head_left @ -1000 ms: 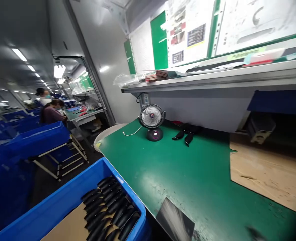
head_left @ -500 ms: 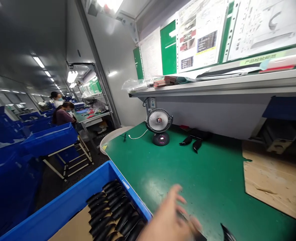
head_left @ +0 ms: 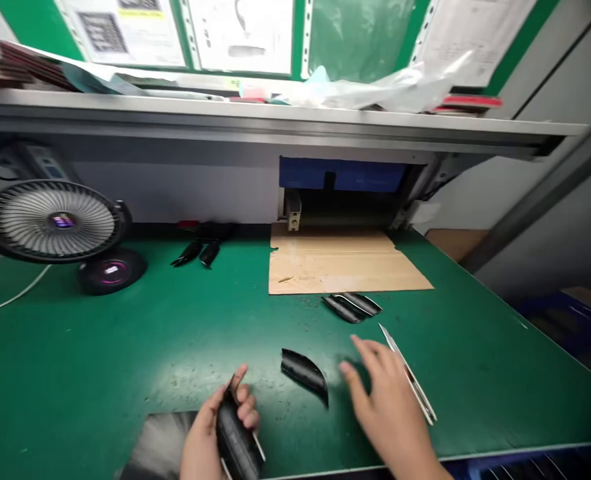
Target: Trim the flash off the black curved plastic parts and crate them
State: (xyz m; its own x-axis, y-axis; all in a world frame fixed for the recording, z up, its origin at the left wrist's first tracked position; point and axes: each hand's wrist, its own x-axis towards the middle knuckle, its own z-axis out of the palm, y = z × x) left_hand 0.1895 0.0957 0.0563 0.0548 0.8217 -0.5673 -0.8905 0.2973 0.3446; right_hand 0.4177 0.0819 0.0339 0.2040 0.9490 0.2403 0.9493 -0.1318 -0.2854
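Observation:
My left hand (head_left: 220,427) is closed around a curved black plastic piece (head_left: 238,437), held low near the table's front edge. Its index finger points up past the piece's upper end. My right hand (head_left: 390,400) hovers over the green table with fingers apart and holds nothing. Between the hands lies a similar black piece (head_left: 304,372). Just right of my right hand rests a slim silver knife (head_left: 409,377) with a pointed tip, partly covered by the hand. More black pieces (head_left: 353,307) lie farther back, side by side. A dark grey flat pad (head_left: 160,443) sits by my left wrist.
A round desk fan (head_left: 55,223) stands at left, its white cable on the table. Several black parts (head_left: 203,250) lie by the back wall. A cardboard sheet (head_left: 340,260) covers the back middle, before a dark opening. A loaded shelf (head_left: 275,120) spans overhead. A blue bin (head_left: 505,467) shows bottom right.
The view has swung right, away from the blue box of black pieces and the aisle. Earlier one blurred hand showed above the table; now both show, the left gripping a black piece.

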